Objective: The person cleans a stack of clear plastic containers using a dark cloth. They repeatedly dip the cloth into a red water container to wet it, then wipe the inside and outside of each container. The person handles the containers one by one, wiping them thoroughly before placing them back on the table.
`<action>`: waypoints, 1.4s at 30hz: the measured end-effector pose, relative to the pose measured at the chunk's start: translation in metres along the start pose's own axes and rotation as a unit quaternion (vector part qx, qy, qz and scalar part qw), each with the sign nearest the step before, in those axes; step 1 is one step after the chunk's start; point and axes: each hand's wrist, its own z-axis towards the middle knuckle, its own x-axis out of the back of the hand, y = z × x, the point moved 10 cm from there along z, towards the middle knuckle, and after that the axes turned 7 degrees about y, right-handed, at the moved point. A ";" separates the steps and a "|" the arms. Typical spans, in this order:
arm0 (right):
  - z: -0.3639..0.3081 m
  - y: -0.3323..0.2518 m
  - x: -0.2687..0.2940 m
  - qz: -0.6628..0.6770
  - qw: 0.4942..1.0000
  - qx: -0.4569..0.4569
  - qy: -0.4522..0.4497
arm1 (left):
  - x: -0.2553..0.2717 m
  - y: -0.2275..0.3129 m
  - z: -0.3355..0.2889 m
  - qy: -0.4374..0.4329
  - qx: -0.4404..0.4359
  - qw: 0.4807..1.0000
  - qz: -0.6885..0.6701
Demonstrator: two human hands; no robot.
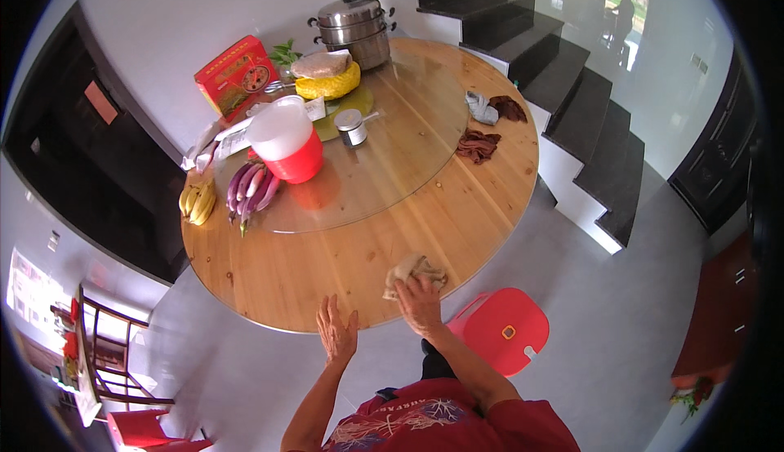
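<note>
My right hand (pixel 420 307) presses on a crumpled beige cloth (pixel 408 270) near the front edge of the round wooden table (pixel 269 276). The cloth bunches out ahead of its fingers. To its left, my left hand (pixel 336 331) hovers at the table's edge, fingers spread, holding nothing. Bare wood lies under and around the cloth. Toward the far right rim lie a brown cloth (pixel 478 146), a darker brown cloth (pixel 508 109) and a light grey cloth (pixel 481 109).
A glass turntable (pixel 392 182) bears a red-and-white bucket (pixel 290 154), a lidded jar (pixel 351 129) and a yellow basket (pixel 331 84). Behind stand a steamer pot (pixel 359 35) and red box (pixel 237 76). Eggplants (pixel 251 189) and bananas (pixel 197 201) lie left; a red stool (pixel 506 329) stands right.
</note>
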 end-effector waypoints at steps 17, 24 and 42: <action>0.156 0.241 -0.050 -0.324 0.929 -0.164 0.070 | -0.057 -0.020 0.031 -0.107 -0.007 0.966 0.235; 0.142 0.174 -0.075 -0.336 0.925 -0.140 0.110 | -0.056 -0.017 0.032 -0.096 -0.029 0.965 0.241; 0.011 -0.035 -0.054 0.073 0.975 0.170 -0.121 | -0.056 -0.032 0.026 -0.157 -0.085 0.963 0.203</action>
